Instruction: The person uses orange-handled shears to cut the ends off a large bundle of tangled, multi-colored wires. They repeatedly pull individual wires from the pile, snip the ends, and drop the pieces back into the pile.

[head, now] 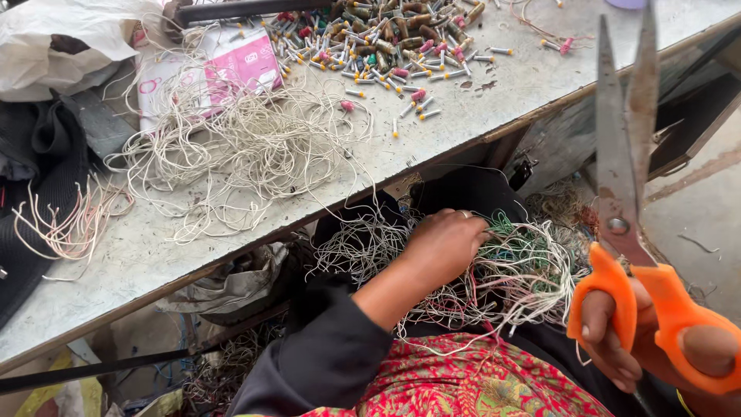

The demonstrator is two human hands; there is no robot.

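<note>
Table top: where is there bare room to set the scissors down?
Bare patches: the table's near edge, between the white wire tangle and the pink wire bundle, and the right end below the pile of capped parts. The far left is crowded with a bag and a pink packet.

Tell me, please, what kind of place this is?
Probably a small, informal workshop for sorting or stripping scrap wire. A worn table holds loose white wires and many small capped components; the right hand holds orange-handled scissors, and the left hand digs into a wire tangle.
</note>
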